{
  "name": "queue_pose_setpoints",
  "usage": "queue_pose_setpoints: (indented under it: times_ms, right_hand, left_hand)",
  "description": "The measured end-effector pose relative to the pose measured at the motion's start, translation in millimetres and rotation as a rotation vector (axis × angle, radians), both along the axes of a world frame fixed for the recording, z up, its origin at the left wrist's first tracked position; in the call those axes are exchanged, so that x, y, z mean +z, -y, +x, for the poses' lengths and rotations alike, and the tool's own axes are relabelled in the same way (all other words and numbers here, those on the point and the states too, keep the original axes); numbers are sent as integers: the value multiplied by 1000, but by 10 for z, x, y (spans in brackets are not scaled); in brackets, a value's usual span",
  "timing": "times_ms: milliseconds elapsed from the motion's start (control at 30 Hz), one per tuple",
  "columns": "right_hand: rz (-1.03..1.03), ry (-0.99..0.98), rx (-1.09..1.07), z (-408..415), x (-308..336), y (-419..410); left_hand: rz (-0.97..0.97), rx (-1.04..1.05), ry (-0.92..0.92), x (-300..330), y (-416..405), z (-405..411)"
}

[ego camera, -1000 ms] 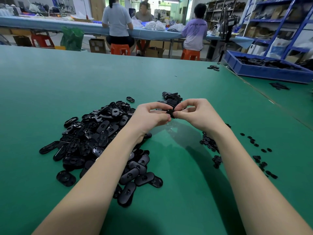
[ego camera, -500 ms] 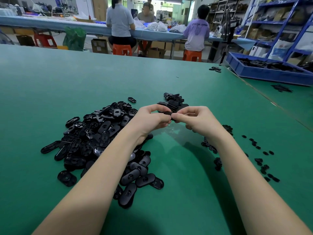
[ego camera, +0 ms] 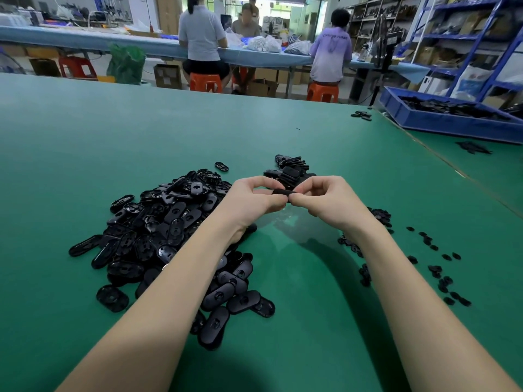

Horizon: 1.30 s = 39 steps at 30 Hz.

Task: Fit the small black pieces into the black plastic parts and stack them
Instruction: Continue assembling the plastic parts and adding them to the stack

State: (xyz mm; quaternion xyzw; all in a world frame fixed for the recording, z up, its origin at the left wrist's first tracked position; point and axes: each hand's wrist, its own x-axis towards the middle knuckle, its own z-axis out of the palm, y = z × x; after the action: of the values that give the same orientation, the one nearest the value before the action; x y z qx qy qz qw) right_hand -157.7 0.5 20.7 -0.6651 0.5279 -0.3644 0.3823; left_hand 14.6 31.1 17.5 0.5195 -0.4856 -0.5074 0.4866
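Note:
Both hands meet above the middle of the green table (ego camera: 85,137). My left hand (ego camera: 252,198) and my right hand (ego camera: 328,200) pinch one black oval plastic part (ego camera: 283,192) between thumbs and fingertips, holding it roughly flat; whether a small piece sits in it is hidden. A big heap of loose black oval parts (ego camera: 169,236) lies to the left, under my left forearm. Just behind the hands stands a short stack of the same black parts (ego camera: 291,169). Small black pieces (ego camera: 438,267) are scattered to the right of my right forearm.
A blue tray (ego camera: 452,123) with more black parts stands at the back right, past a seam in the table. A few stray parts (ego camera: 361,114) lie near the far edge. Several people sit on orange stools at a long bench (ego camera: 85,38) beyond.
The two hands have stayed together on the part and dropped slightly toward me, turning it from tilted to flatter. The heaps have not moved.

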Motion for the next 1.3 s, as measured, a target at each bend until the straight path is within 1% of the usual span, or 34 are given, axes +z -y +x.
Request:
queue_pose_setpoints:
  times_ms: [200,467,533,600,667,733,800,867,967,1033,1100,1300]
  right_hand:
    - [-43,-20,-24,1,-77,7]
    - [-80,-13,-53,67,-138,2]
    - [-100,18,-50,73,-151,-4]
    - [-140,12,-3,68,-144,-13]
    - [-213,-36,43,65,-133,-14]
    - [-291,-107,22,77,-130,-1]
    - [-316,-147,-11,77,-135,15]
    - [-310,-139,-51,49,-140,48]
    - [-279,-118,-200,-14,-140,155]
    - [-215,-85,-307,-10,-132,259]
    - [-147,-67,-369,40,-110,376]
    - [-5,-181,-439,193,-45,664]
  left_hand:
    - [-10,15,78,-27,27,-16]
    - [-8,64,103,-56,47,-34]
    - [-4,56,78,-53,48,-7]
    - [0,78,31,-52,45,36]
    - [4,117,-14,-52,50,63]
    - [15,111,-43,-47,65,65]
    - [27,96,-74,-36,84,53]
    - [26,112,-85,-24,109,61]
    - [5,146,-18,-11,141,97]
    - [4,143,9,-11,142,115]
    - [-3,122,28,-16,136,121]
    - [-21,95,63,-6,139,138]
